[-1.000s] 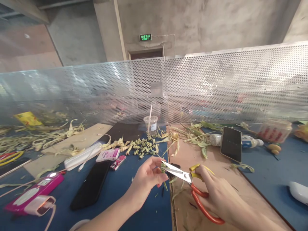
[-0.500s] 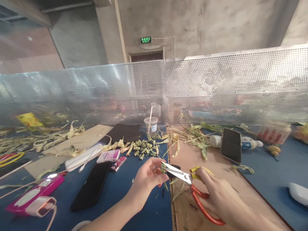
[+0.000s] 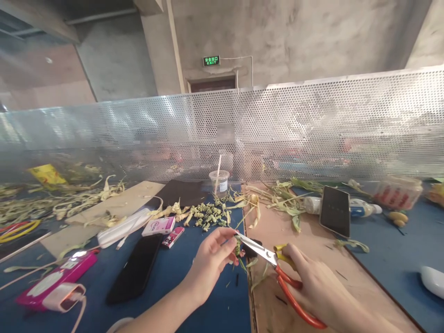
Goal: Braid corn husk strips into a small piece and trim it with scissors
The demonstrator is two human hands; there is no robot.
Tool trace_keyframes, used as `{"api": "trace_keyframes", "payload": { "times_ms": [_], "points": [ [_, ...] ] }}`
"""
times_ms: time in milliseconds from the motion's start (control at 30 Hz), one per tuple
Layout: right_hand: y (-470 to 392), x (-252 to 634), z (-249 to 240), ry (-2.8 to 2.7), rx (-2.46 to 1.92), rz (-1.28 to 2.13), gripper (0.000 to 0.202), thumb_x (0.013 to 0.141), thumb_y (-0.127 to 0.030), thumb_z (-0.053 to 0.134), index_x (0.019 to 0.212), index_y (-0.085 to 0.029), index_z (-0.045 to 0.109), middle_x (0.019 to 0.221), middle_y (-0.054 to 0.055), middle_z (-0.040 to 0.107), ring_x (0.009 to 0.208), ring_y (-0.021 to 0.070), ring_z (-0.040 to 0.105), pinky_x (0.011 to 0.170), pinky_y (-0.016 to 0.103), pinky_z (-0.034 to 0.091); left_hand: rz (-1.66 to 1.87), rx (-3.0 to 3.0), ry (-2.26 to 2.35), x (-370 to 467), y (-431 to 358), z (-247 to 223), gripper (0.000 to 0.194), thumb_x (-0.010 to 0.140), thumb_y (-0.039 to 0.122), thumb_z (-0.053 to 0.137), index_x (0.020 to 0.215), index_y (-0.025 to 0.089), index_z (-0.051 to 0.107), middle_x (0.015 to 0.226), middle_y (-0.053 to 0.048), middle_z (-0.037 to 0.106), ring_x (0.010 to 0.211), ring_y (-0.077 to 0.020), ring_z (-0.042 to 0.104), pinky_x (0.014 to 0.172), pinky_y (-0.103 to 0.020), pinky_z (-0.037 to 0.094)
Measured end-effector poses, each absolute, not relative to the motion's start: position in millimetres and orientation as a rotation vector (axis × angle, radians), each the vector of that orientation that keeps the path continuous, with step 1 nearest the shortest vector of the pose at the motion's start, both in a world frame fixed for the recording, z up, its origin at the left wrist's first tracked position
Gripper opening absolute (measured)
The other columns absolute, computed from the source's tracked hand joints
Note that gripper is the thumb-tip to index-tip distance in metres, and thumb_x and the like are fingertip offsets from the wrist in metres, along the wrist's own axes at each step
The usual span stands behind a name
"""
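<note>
My left hand (image 3: 217,259) pinches a small green knotted plant piece (image 3: 237,246) between its fingers, above the seam of the blue table and the brown board. My right hand (image 3: 308,277) grips scissors (image 3: 262,252) with one red and one yellow handle. The scissor blades point left, nearly together, and their tips are at the top of the plant piece, beside my left fingertips. Beyond the hands lies a pile of similar green knotted pieces (image 3: 208,214), with pale dried leaves (image 3: 255,208) to its right.
A black phone (image 3: 135,268), pink box (image 3: 158,226) and magenta power strip (image 3: 58,280) lie at left. A plastic cup (image 3: 219,182) stands before the perforated metal screen (image 3: 294,129). At right, another phone (image 3: 335,211) leans on a bottle (image 3: 364,208) near a jar (image 3: 398,192).
The scissor blades have closed to almost together. In my left hand the plant piece has turned and now hangs more in sight below the blade tips. The view has shifted slightly.
</note>
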State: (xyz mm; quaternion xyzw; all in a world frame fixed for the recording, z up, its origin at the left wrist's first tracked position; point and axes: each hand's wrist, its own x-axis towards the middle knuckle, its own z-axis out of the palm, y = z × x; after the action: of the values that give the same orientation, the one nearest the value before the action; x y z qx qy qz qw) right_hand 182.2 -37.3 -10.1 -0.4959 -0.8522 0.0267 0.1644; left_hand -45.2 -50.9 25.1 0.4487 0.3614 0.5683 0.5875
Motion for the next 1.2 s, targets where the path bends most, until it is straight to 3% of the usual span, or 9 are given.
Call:
{"api": "trace_keyframes", "payload": {
  "times_ms": [200, 433, 567, 633, 767, 867, 933, 1067, 1200],
  "points": [
    [-39.6, 181.2, -13.4, -2.385, -1.399, 0.275, 0.022, 0.087, -0.045, 0.034, 0.096, -0.026, 0.034, 0.084, 0.003, 0.064, 0.070, 0.0245, 0.064, 0.055, 0.031, 0.041, 1.371, 1.054, 0.876, -46.7, -50.4, 24.4, 0.018, 0.072, 0.025, 0.068, 0.087, 0.016, 0.062, 0.081, -0.003, 0.057, 0.068, -0.0122, 0.053, 0.062, -0.026, 0.045],
    [-47.3, 172.1, -0.2, -2.296, -1.387, 0.555, 0.026, 0.085, -0.050, 0.036, 0.081, -0.024, 0.038, 0.073, 0.001, 0.064, 0.065, 0.0193, 0.062, 0.057, 0.027, 0.044, 1.422, 1.126, 0.960, -48.4, -47.3, 26.6, 0.019, 0.073, 0.028, 0.065, 0.088, 0.017, 0.061, 0.082, -0.002, 0.055, 0.073, -0.0133, 0.052, 0.065, -0.026, 0.045],
    [-48.4, 173.1, 9.6, -2.228, -1.320, 0.651, 0.026, 0.080, -0.048, 0.045, 0.069, -0.025, 0.042, 0.063, 0.001, 0.062, 0.056, 0.0189, 0.059, 0.050, 0.027, 0.044, 1.185, 1.341, 1.235, -65.5, -51.6, 31.1, 0.024, 0.072, 0.032, 0.064, 0.092, 0.018, 0.060, 0.082, -0.004, 0.061, 0.067, -0.0156, 0.055, 0.062, -0.027, 0.043],
    [-48.5, 174.4, 12.3, -2.173, -1.311, 0.650, 0.026, 0.078, -0.047, 0.048, 0.065, -0.025, 0.044, 0.059, 0.002, 0.061, 0.053, 0.0196, 0.057, 0.046, 0.027, 0.043, 0.983, 1.619, 1.396, -83.7, -58.3, 28.8, 0.026, 0.076, 0.036, 0.059, 0.098, 0.021, 0.061, 0.081, -0.006, 0.065, 0.076, -0.0213, 0.059, 0.070, -0.032, 0.042],
    [-46.9, 174.5, 13.7, -2.071, -1.306, 0.644, 0.026, 0.078, -0.046, 0.047, 0.062, -0.026, 0.046, 0.053, 0.002, 0.059, 0.049, 0.0197, 0.056, 0.042, 0.028, 0.042, 1.004, 2.172, 2.007, -134.2, -77.8, 18.6, 0.034, 0.082, 0.031, 0.049, 0.113, 0.023, 0.058, 0.108, -0.013, 0.064, 0.106, -0.0316, 0.050, 0.090, -0.045, 0.028],
    [-44.2, 173.8, 15.3, -2.091, -1.289, 0.654, 0.025, 0.078, -0.045, 0.048, 0.063, -0.025, 0.047, 0.055, 0.003, 0.061, 0.050, 0.0195, 0.057, 0.043, 0.027, 0.043, 0.904, 2.322, 2.457, -169.8, -93.0, 10.2, 0.036, 0.085, 0.026, 0.039, 0.116, 0.017, 0.054, 0.114, -0.018, 0.060, 0.116, -0.0336, 0.044, 0.091, -0.048, 0.025],
    [-42.6, 173.8, 17.2, -2.127, -1.282, 0.651, 0.022, 0.077, -0.043, 0.050, 0.065, -0.025, 0.049, 0.057, 0.002, 0.062, 0.050, 0.0194, 0.058, 0.044, 0.027, 0.044, 0.872, 2.285, 2.705, -185.8, -102.2, 3.5, 0.038, 0.085, 0.032, 0.041, 0.116, 0.012, 0.052, 0.119, -0.022, 0.056, 0.119, -0.0346, 0.042, 0.092, -0.050, 0.023],
    [-40.5, 175.5, 15.8, -2.200, -1.276, 0.632, 0.018, 0.078, -0.041, 0.051, 0.067, -0.026, 0.050, 0.058, 0.002, 0.063, 0.051, 0.0192, 0.059, 0.046, 0.026, 0.045, 0.800, 2.255, 2.764, -198.5, -116.3, -10.2, 0.038, 0.081, 0.044, 0.048, 0.105, 0.015, 0.053, 0.106, -0.016, 0.066, 0.115, -0.0333, 0.046, 0.099, -0.053, 0.012],
    [-39.4, 178.2, 6.2, -2.207, -1.310, 0.564, 0.021, 0.078, -0.045, 0.050, 0.071, -0.025, 0.051, 0.065, 0.002, 0.065, 0.054, 0.0181, 0.060, 0.050, 0.025, 0.047, 0.767, 2.226, 2.757, -198.8, -122.0, -16.3, 0.037, 0.080, 0.045, 0.049, 0.105, 0.018, 0.051, 0.107, -0.012, 0.067, 0.117, -0.0323, 0.044, 0.101, -0.055, 0.003]
  ]
}}
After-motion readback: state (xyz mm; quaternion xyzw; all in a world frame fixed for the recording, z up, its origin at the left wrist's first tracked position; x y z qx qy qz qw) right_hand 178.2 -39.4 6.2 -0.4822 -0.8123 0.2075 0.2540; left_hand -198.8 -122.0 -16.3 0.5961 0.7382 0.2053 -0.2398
